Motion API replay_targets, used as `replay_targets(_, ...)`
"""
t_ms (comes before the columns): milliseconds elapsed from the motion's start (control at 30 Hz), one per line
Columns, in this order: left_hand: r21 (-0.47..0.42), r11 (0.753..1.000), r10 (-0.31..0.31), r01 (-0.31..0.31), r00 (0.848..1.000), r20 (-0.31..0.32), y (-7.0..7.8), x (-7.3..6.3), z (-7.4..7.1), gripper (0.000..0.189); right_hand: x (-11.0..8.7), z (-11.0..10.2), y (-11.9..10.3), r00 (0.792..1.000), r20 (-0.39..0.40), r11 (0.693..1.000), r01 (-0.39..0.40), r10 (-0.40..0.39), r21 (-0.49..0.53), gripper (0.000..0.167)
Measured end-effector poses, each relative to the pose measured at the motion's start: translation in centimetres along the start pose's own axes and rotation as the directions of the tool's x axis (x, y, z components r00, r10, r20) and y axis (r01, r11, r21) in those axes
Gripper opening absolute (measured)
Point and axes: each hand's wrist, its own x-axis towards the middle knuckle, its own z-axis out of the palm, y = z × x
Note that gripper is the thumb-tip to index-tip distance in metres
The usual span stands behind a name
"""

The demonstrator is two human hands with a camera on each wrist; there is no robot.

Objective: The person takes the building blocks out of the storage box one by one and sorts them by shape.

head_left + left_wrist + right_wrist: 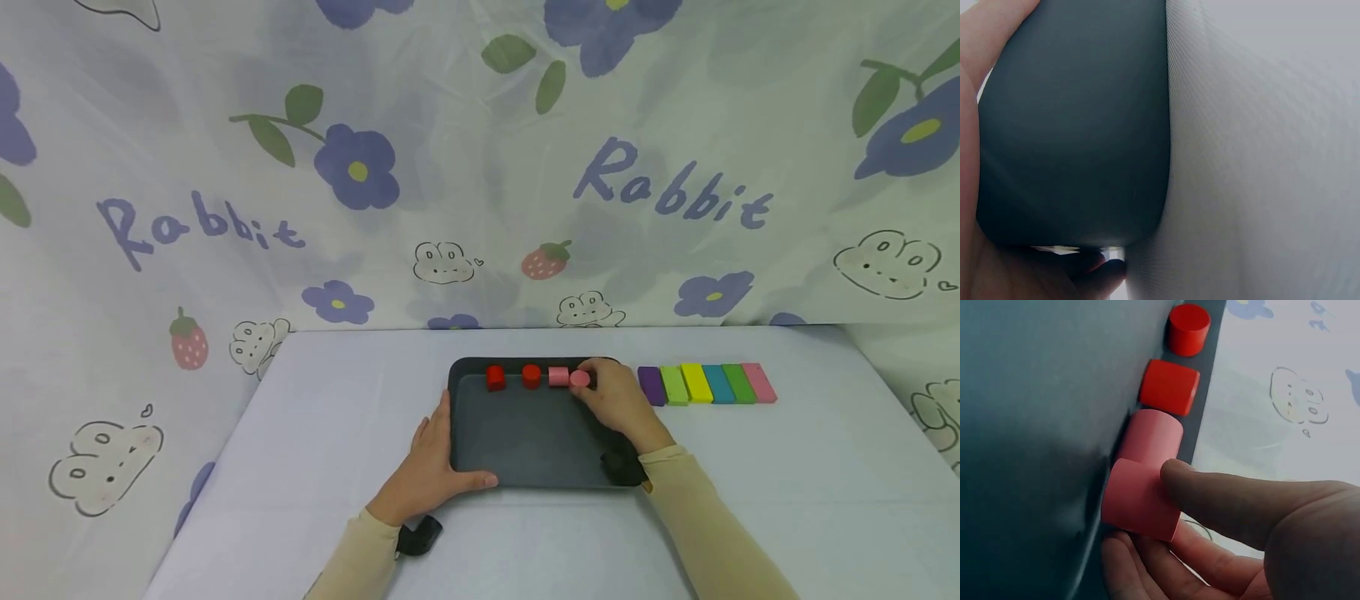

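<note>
My right hand (pixel 618 404) pinches a pink cylinder (pixel 1138 499) between thumb and fingers at the far right part of a dark grey tray (pixel 540 437). Close against it lies a second pink cylinder (pixel 1150 434). Further left along the tray's back side are two red cylinders, one (pixel 531 377) beside the pink ones and one (pixel 496 378) near the back left corner. My left hand (pixel 427 473) rests against the tray's front left corner, its straight fingers along the left side and the thumb over the front rim. The left wrist view shows mostly the tray's dark outer surface (pixel 1079 125).
On the white table (pixel 300 433), right of the tray, a row of flat coloured blocks includes a purple one (pixel 651 386), a yellow one (pixel 697 383) and a pink one (pixel 760 383). Behind the table hangs a printed cloth (pixel 465 167) with flowers and rabbits.
</note>
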Motion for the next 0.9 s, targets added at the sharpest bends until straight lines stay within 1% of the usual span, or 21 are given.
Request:
replay_targets(267,0.005,1.0,-0.002,0.002,1.0,0.007,0.1,-0.1,-0.1,0.14,-0.5,-1.1,-0.4,0.999,-0.013,0.999,0.03,-0.03,0.01,0.036)
replay_targets(400,0.001,1.0,-0.008,0.008,1.0,0.016,0.2,-0.1,-0.1,0.14,-0.7,-1.7,-0.5,0.999,-0.022,0.999,0.033,-0.033,0.01,0.037)
replay_targets(600,0.003,1.0,-0.004,0.004,1.0,0.01,0.0,-0.1,-0.1,0.14,-1.2,-2.4,-0.9,0.999,-0.024,1.0,0.031,-0.031,0.006,0.04)
replay_targets(900,0.014,1.0,-0.009,0.009,1.0,0.011,0.0,0.0,-0.1,0.14,-2.2,-3.9,-1.7,0.996,-0.066,0.999,0.054,-0.054,0.002,0.04)
